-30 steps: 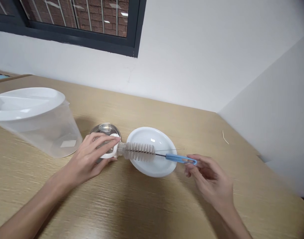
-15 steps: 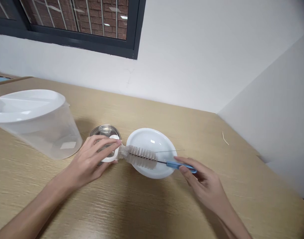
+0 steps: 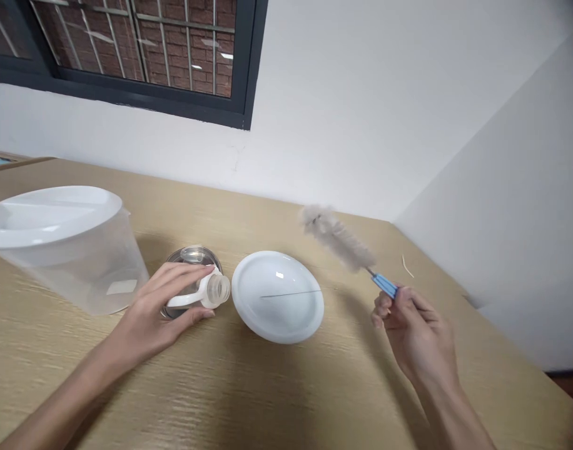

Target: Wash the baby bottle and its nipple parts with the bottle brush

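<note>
My left hand [image 3: 157, 303] is closed around a small clear bottle [image 3: 218, 290] with a white handle at its neck. The bottle lies on its side, its open threaded mouth facing right, over a round metal dish [image 3: 175, 255] that the hand partly hides. My right hand [image 3: 418, 334] grips the blue handle of a bottle brush [image 3: 338, 240]. The brush is raised above the table, pale bristles pointing up and left, apart from the bottle. Between the hands stands a white oval bowl [image 3: 279, 328], with a thin wire [image 3: 291, 294] lying across it.
A translucent plastic container [image 3: 99, 281] with a white lid stands at the left. On the wooden table [image 3: 361, 387], a short pale strip [image 3: 407, 265] lies at the right. A white wall [image 3: 328, 125] and a dark-framed window [image 3: 242, 87] are behind.
The brush has come out of the bottle mouth. My right hand has moved right with it, tilting it upward. My left hand stays on the bottle.
</note>
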Demonstrator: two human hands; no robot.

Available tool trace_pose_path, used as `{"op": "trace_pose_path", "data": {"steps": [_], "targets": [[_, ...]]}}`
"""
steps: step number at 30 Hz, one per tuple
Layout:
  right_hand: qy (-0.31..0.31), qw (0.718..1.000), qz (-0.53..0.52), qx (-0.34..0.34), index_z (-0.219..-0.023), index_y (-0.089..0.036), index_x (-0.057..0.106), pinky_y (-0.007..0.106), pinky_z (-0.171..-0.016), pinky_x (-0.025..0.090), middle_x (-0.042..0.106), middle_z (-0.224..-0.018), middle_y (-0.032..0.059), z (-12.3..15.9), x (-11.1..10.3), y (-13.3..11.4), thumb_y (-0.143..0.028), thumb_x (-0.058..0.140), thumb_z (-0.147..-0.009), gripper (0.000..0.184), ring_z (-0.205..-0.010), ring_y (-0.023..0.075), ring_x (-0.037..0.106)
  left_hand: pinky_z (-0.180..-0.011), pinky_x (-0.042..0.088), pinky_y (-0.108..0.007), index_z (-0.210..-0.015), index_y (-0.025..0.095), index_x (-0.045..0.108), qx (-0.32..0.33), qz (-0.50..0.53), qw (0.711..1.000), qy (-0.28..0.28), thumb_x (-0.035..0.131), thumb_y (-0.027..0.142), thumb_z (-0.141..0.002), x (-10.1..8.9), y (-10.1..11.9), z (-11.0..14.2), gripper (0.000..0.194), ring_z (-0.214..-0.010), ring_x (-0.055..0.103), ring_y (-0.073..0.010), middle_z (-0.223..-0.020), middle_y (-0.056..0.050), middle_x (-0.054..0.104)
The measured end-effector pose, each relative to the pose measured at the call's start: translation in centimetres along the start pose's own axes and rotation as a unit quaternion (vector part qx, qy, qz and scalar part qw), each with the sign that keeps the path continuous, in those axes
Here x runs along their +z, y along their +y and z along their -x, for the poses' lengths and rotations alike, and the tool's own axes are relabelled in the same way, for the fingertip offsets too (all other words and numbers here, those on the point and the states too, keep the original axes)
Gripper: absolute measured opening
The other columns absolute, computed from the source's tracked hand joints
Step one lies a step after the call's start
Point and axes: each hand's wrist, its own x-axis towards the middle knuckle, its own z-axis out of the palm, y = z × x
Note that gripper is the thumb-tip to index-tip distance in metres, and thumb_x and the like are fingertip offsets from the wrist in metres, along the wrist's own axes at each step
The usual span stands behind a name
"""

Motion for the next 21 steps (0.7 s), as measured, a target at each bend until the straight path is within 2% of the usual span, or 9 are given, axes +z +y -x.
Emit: {"op": "trace_pose_path", "data": {"steps": [4, 6, 8, 11, 13, 17, 21], "targets": [[0.096, 0.995, 0.020, -0.029, -0.091, -0.020, 0.065, 0.028, -0.063, 0.057, 0.060, -0.076, -0.0005, -1.2, -0.9, 2.0, -0.066, 0.073, -0.082, 0.048, -0.067, 0.0118, 0.058, -0.095, 0.064, -0.041, -0.132, 0.031, 0.068, -0.102, 0.142, 0.985, -0.008, 0.086, 0.050, -0.078, 0.0, 0.6, 0.4, 0.060, -0.113, 0.073, -0.0291, -0.128, -0.008, 0.075], [0.129, 0.990, 0.055, -0.031, -0.091, -0.018, 0.067, 0.031, -0.073, 0.058, 0.066, -0.083, 0.0024, -1.7, -1.5, 3.1, -0.070, 0.074, -0.078, 0.055, -0.072, 0.0125, 0.061, -0.092, 0.066, -0.039, -0.131, 0.031, 0.068, -0.163, 0.224, 0.961, -0.019, 0.092, 0.046, -0.070, 0.1, 1.1, 0.7, 0.067, -0.112, 0.075, -0.0307, -0.125, -0.009, 0.077], [0.138, 0.984, 0.107, -0.020, -0.095, -0.015, 0.072, 0.033, -0.076, 0.057, 0.071, -0.087, 0.0062, -1.9, -2.0, 4.1, -0.073, 0.075, -0.075, 0.061, -0.073, 0.0141, 0.063, -0.094, 0.065, -0.039, -0.134, 0.033, 0.066, -0.208, 0.296, 0.931, -0.045, 0.097, 0.035, -0.064, 0.2, 1.8, 0.9, 0.077, -0.114, 0.074, -0.0308, -0.123, -0.007, 0.078], [0.115, 0.975, 0.192, -0.001, -0.099, -0.011, 0.078, 0.035, -0.072, 0.054, 0.075, -0.083, 0.0109, -1.9, -2.1, 4.9, -0.074, 0.074, -0.074, 0.067, -0.071, 0.0191, 0.065, -0.094, 0.065, -0.036, -0.135, 0.038, 0.064, -0.237, 0.362, 0.895, -0.112, 0.097, 0.022, -0.061, 0.7, 2.8, 1.3, 0.082, -0.112, 0.075, -0.0290, -0.122, -0.004, 0.078], [0.086, 0.968, 0.237, 0.003, -0.098, -0.011, 0.080, 0.036, -0.072, 0.054, 0.077, -0.085, 0.0139, -1.7, -1.8, 5.2, -0.074, 0.071, -0.075, 0.068, -0.075, 0.0231, 0.068, -0.094, 0.065, -0.034, -0.135, 0.039, 0.064, -0.243, 0.368, 0.884, -0.158, 0.095, 0.019, -0.063, 1.2, 3.3, 1.4, 0.080, -0.112, 0.075, -0.0277, -0.124, -0.004, 0.076], [0.025, 0.952, 0.307, -0.003, -0.102, -0.014, 0.082, 0.039, -0.081, 0.055, 0.078, -0.108, 0.0171, -1.4, -1.2, 5.5, -0.072, 0.062, -0.082, 0.064, -0.094, 0.0287, 0.072, -0.101, 0.061, -0.035, -0.132, 0.037, 0.066, -0.229, 0.331, 0.893, -0.200, 0.091, 0.019, -0.066, 2.4, 3.8, 1.6, 0.073, -0.115, 0.074, -0.0271, -0.130, -0.004, 0.074], [-0.031, 0.929, 0.368, 0.001, -0.118, -0.016, 0.077, 0.037, -0.087, 0.054, 0.075, -0.122, 0.0155, -1.0, -1.1, 5.4, -0.062, 0.054, -0.092, 0.058, -0.103, 0.0271, 0.070, -0.101, 0.061, -0.037, -0.132, 0.032, 0.066, -0.229, 0.318, 0.895, -0.215, 0.089, 0.024, -0.069, 3.4, 3.5, 1.7, 0.068, -0.115, 0.074, -0.0289, -0.129, -0.007, 0.074]]}}
